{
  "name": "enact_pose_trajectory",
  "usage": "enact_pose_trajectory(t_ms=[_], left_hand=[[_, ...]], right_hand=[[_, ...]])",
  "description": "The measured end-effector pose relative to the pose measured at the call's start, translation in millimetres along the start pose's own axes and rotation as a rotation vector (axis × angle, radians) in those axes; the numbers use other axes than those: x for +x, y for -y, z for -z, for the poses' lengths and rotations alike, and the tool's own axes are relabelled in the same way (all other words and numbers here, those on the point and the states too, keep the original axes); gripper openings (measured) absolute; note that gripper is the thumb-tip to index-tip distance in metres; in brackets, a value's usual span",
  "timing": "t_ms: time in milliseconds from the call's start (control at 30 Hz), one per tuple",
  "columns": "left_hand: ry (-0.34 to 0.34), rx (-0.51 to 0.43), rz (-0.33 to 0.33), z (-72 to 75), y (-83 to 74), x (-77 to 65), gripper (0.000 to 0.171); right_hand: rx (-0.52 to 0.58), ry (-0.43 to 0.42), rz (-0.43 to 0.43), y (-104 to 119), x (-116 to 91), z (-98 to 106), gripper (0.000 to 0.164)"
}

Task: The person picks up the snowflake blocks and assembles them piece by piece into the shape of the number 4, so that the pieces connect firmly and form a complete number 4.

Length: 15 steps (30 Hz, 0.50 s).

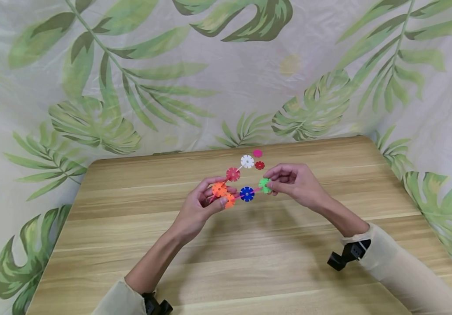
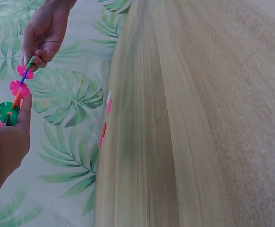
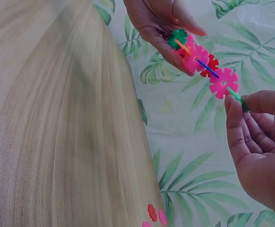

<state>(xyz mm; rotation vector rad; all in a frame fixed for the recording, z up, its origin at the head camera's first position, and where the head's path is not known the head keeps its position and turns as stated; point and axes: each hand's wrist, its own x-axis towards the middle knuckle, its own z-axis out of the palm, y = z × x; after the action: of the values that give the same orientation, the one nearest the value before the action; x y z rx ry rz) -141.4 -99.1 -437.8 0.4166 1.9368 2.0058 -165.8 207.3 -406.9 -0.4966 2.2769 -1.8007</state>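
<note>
Notched plastic discs are slotted together into a chain between the two hands. My left hand (image 1: pixel 196 210) holds one end, its thumb against an orange disc (image 1: pixel 219 189) and its fingers behind. A dark green disc (image 2: pixel 5 111) shows within that hand in the left wrist view. My right hand (image 1: pixel 298 186) pinches a light green disc (image 1: pixel 265 185) between thumb and fingers. Between the hands is a blue disc (image 1: pixel 247 194), with pink discs (image 3: pixel 224 83) set crosswise. A red disc (image 1: pixel 233 174) and a white disc (image 1: pixel 247 161) appear behind; whether they join the chain is unclear.
A pink disc (image 1: pixel 257 153) and a dark red disc (image 1: pixel 259 165) lie near the far edge of the wooden table (image 1: pixel 269 271). Leaf-patterned cloth (image 1: pixel 241 78) hangs behind and beside it. Each wrist carries a black camera (image 1: pixel 350 253).
</note>
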Motion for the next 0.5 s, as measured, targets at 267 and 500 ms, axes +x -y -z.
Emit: enact_pose_trajectory(t_ms=[267,500], left_hand=[[-0.009,-0.014,-0.023,-1.2,0.0,0.7,0.062],[0.013,-0.044,0.002,-2.0,-0.2,0.6,0.077]], right_hand=[[-0.003,0.003,0.026,0.4,0.4,-1.3,0.019],[0.002,0.005,0.038,0.3,-0.7,-1.1,0.019]])
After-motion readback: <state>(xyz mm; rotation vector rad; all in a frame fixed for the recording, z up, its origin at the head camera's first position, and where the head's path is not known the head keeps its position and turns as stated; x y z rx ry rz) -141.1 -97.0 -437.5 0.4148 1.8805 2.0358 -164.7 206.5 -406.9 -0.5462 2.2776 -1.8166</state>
